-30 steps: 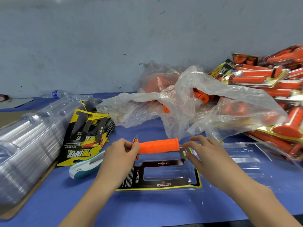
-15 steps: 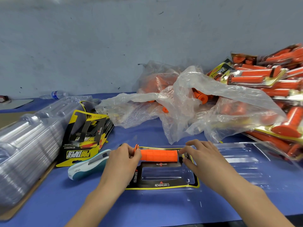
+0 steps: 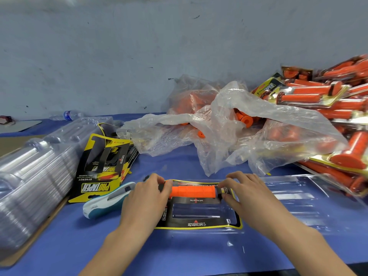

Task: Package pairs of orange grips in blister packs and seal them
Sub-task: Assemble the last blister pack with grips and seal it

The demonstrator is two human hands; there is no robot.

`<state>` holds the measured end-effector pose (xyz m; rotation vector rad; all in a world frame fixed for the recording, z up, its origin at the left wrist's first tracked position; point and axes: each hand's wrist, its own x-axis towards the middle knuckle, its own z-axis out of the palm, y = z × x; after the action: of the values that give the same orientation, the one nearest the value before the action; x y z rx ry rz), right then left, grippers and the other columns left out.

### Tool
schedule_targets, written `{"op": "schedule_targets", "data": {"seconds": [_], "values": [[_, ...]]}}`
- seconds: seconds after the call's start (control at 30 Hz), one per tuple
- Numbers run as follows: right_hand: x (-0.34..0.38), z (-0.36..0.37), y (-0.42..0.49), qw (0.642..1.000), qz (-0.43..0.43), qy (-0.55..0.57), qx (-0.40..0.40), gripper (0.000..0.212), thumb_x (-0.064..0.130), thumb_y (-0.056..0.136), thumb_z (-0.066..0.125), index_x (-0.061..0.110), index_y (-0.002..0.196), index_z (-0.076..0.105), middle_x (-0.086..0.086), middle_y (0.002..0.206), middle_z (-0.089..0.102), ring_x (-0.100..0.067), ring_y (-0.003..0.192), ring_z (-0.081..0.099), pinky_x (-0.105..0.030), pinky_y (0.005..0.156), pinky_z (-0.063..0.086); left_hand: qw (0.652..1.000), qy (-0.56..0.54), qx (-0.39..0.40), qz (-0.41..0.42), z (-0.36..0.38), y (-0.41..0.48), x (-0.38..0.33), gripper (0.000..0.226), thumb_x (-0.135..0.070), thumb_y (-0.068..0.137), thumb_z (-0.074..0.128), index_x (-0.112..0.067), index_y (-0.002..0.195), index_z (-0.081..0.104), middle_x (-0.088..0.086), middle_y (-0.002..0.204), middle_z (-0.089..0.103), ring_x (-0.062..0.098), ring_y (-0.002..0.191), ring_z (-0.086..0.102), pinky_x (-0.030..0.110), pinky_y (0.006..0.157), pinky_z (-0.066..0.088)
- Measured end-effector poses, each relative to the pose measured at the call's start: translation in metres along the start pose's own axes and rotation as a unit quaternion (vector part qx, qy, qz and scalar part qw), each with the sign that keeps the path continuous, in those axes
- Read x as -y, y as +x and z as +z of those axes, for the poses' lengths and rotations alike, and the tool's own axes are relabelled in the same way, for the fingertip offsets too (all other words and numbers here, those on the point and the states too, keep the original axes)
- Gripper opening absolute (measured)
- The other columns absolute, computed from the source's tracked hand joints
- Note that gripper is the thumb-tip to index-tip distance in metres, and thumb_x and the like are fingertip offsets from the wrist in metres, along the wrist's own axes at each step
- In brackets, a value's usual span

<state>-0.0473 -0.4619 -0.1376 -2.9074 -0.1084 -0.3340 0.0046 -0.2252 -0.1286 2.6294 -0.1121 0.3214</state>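
The grip [image 3: 192,191] is a ribbed, matte orange rubber cylinder. It lies crosswise at the far cavity of the blister [image 3: 199,229], a glossy clear shell lined with a black, yellow-edged card. The left hand [image 3: 147,198] curls its fingers round the grip's left end, so the grip runs toward its 3 o'clock. The right hand [image 3: 245,194] pinches the other end, with the grip at its 9 o'clock. From the grip, a crinkled translucent bag [image 3: 258,116] of loose grips lies at 12 to 1 o'clock. Sealed packs [image 3: 318,92] heap at 2 o'clock, and stacked clear shells [image 3: 29,176] sit at 9 o'clock on the blue cloth [image 3: 79,246].
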Motion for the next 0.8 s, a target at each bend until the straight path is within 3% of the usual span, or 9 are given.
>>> {"op": "schedule_targets", "data": {"seconds": [0.2, 0.57, 0.7, 0.8], "values": [[-0.001, -0.003, 0.002, 1.000, -0.001, 0.006, -0.019, 0.027, 0.044, 0.102, 0.037, 0.043, 0.126, 0.051, 0.017, 0.133, 0.043, -0.013, 0.122, 0.039, -0.026, 0.102, 0.026, 0.999, 0.003, -0.035, 0.010, -0.007, 0.004, 0.005, 0.029, -0.046, 0.101, 0.036, -0.027, 0.099, 0.058, 0.000, 0.091, 0.069, 0.026, 0.092, 0.061, 0.040, 0.072, 0.050], [0.005, -0.022, 0.025, 0.997, 0.001, 0.070, -0.012, 0.030, 0.039, 0.100, 0.042, 0.039, 0.127, 0.054, 0.015, 0.133, 0.048, -0.016, 0.120, 0.041, -0.029, 0.100, 0.034, 0.995, -0.046, -0.088, 0.024, -0.030, 0.022, 0.008, 0.025, -0.034, 0.099, 0.046, -0.022, 0.082, 0.060, -0.004, 0.071, 0.064, 0.026, 0.074, 0.059, 0.040, 0.065, 0.050], [0.006, -0.030, 0.048, 0.994, 0.002, 0.106, -0.012, 0.028, 0.038, 0.101, 0.042, 0.036, 0.126, 0.056, 0.011, 0.131, 0.052, -0.017, 0.117, 0.045, -0.030, 0.097, 0.038, 0.995, -0.052, -0.062, 0.049, -0.029, 0.070, -0.006, 0.020, -0.030, 0.098, 0.048, -0.024, 0.095, 0.067, -0.001, 0.087, 0.069, 0.026, 0.082, 0.061, 0.038, 0.074, 0.051], [-0.002, -0.032, 0.062, 0.992, 0.010, 0.128, -0.009, 0.027, 0.037, 0.101, 0.043, 0.035, 0.123, 0.058, 0.012, 0.125, 0.056, -0.014, 0.115, 0.049, -0.032, 0.097, 0.041, 0.994, -0.042, 0.002, 0.096, -0.014, 0.129, -0.031, 0.024, -0.018, 0.098, 0.045, -0.016, 0.104, 0.069, 0.005, 0.098, 0.068, 0.027, 0.089, 0.062, 0.035, 0.075, 0.048]]}}
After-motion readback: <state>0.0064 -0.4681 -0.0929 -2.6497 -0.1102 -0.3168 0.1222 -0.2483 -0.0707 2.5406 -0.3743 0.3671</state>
